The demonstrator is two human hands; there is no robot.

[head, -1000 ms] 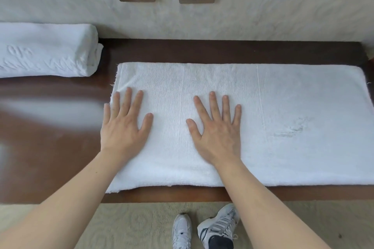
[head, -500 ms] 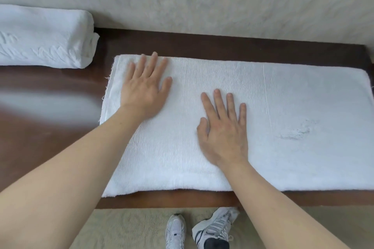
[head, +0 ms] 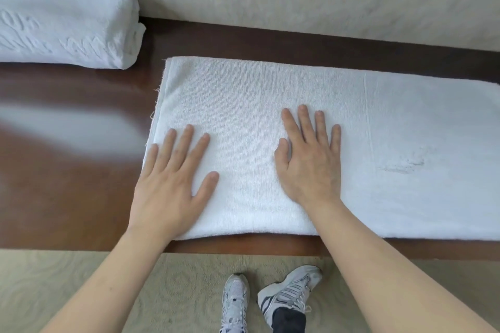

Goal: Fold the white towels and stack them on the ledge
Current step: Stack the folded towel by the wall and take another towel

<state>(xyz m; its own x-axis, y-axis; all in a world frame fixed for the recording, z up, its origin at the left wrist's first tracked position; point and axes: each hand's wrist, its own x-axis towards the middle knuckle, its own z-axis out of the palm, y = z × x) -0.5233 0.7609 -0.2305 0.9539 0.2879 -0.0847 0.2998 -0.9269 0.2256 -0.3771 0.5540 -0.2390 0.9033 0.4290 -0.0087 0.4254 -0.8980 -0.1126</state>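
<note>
White towel (head: 351,143) lies flat along the dark wooden ledge (head: 67,197), filling the centre and right of the frame. Both palms press down on its left part: the left hand (head: 173,186) at the lower left edge with fingers spread, the right hand (head: 311,165) near the middle, fingers straight and close together. A rolled towel (head: 67,24) sits in the upper left, apart from the flat one.

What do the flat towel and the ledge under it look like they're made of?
Flat towel: white terry cloth, probably cotton; fine looped ribbing, matte, frayed threads along its left edge. Ledge: dark reddish-brown wood or wood veneer with a glossy finish; it shows a bright window glare.
</note>
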